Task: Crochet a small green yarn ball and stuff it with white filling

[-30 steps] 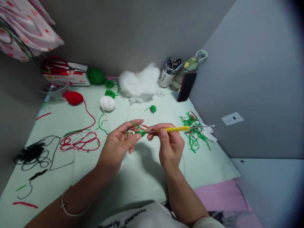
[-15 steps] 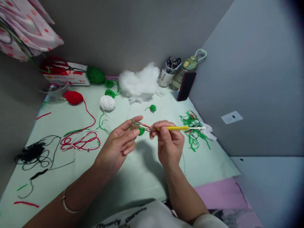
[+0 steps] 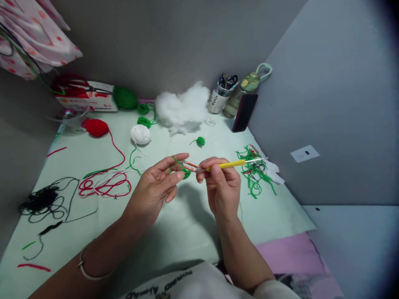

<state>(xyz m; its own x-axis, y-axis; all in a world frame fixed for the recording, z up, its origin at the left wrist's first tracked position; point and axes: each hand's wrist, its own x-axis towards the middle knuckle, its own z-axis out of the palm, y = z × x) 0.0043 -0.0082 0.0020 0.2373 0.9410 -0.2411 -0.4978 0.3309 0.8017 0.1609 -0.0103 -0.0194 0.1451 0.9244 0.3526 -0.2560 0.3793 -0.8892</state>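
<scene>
My left hand (image 3: 154, 185) pinches a small green crochet piece (image 3: 187, 174) between thumb and fingers. Green yarn (image 3: 176, 159) runs over its raised index finger. My right hand (image 3: 223, 185) grips a crochet hook by its yellow handle (image 3: 230, 164), with one metal end pointing right. The hook's other end reaches left toward the green piece; its tip is hard to make out. A slim metal-and-orange tool (image 3: 190, 165) lies between the two hands, its right end at my right fingers. Which hand supports it I cannot tell.
Red yarn (image 3: 96, 128), white yarn (image 3: 141, 135), dark green yarn (image 3: 125, 98) and black yarn (image 3: 42, 201) lie left. White stuffing (image 3: 183, 109) sits at the back. A pen cup (image 3: 215, 99), bottle (image 3: 249, 83) and phone (image 3: 245, 113) stand back right, near yarn scraps (image 3: 255, 170).
The right end of the crochet hook has tilted upward and shifted slightly left. The green piece shows a little lower and more to the right beside my left thumb.
</scene>
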